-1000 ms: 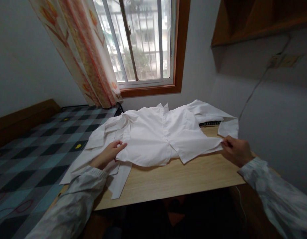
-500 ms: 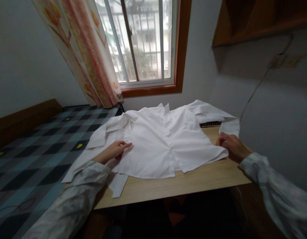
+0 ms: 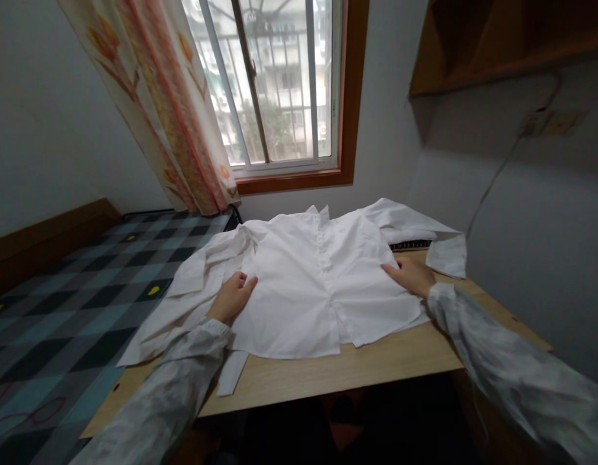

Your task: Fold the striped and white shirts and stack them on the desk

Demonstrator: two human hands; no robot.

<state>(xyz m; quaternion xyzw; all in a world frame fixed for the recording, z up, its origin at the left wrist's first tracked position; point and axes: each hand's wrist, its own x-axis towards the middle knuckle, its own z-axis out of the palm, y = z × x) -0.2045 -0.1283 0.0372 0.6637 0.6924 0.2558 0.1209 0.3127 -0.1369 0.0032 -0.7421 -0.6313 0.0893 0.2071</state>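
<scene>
A white long-sleeved shirt [image 3: 289, 290] lies spread on the wooden board [image 3: 299, 381], its collar toward the window and its hem toward me. The button front runs down the middle, with creases gathering near the lower part. My left hand [image 3: 234, 297] is closed at the shirt's left side, thumb on top and the other fingers curled, partly hidden. On the opposite side edge, my right hand [image 3: 412, 276] pinches the cloth, with its lower fingers out of sight. The left sleeve hangs out over the bed side; the right sleeve's cuff [image 3: 448, 253] rests beyond my right hand.
To the left is a bed with a checked cover [image 3: 100, 290], a red cord [image 3: 42, 410] lying on it. A dark spiral-bound edge [image 3: 410, 245] shows under the right sleeve. Behind are a window [image 3: 279, 84] and a flowered curtain [image 3: 158, 103]; a wooden shelf [image 3: 473, 58] hangs upper right.
My right hand has moved left from the hem corner by the cuff to the shirt's side edge. My left hand has turned slightly but stays at the left side.
</scene>
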